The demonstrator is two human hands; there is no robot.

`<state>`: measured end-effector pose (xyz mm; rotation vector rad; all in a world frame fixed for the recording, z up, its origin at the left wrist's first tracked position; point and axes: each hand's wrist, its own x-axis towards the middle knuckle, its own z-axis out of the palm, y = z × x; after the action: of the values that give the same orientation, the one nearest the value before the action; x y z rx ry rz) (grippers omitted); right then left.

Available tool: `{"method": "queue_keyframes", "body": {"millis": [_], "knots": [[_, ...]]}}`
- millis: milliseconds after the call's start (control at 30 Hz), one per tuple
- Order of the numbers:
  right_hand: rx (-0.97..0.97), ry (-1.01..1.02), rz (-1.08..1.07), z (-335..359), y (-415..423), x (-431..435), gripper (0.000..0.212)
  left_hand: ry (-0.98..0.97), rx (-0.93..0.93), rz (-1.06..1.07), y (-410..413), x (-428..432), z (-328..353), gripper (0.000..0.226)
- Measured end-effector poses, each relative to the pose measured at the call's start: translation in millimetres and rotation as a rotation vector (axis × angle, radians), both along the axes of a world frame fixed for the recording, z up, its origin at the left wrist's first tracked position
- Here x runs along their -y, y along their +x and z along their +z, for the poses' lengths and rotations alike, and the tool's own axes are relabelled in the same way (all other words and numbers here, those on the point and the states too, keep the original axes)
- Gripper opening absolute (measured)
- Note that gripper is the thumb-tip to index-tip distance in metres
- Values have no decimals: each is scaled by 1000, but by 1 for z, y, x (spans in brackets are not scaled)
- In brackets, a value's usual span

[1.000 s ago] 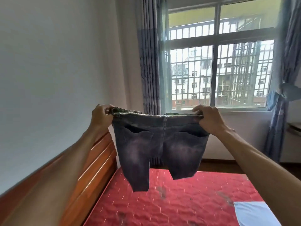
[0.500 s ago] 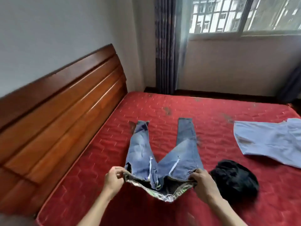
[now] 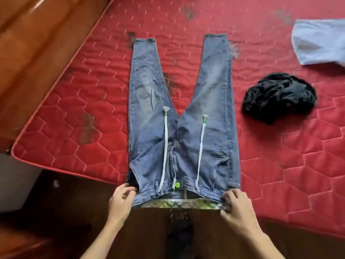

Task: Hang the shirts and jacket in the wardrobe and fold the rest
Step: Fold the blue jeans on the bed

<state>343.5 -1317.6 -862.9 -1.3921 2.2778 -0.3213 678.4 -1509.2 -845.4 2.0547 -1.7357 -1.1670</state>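
The faded blue denim jeans [image 3: 179, 116] lie flat, unfolded, on the red quilted mattress [image 3: 280, 165], with the left hand [image 3: 122, 200] and right hand [image 3: 236, 206] pinching their waistband corners. A crumpled black garment [image 3: 278, 96] and pale blue cloth [image 3: 319, 42] apparently still await handling.

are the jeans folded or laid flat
Spread out, not folded: the jeans lie front up on the red mattress, legs apart in a V, the left hand and right hand pinching the waistband corners.

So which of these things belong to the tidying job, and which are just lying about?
In the job: jeans, gripped at the waistband by left hand and right hand; crumpled black garment; pale blue garment.
Just there: red mattress; wooden headboard.
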Motion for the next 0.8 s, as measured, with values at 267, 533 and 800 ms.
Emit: {"method": "queue_keyframes", "body": {"millis": [267,533,800], "knots": [[-170,-16,7,-6,16,25,41,-317,627,-599,-19,-15,-9,64],[-24,-229,-342,27,27,6,9,-380,342,-381,8,-36,2,32],[298,-20,-874,18,28,9,14,259,101,66,4,-13,-21,13]]}}
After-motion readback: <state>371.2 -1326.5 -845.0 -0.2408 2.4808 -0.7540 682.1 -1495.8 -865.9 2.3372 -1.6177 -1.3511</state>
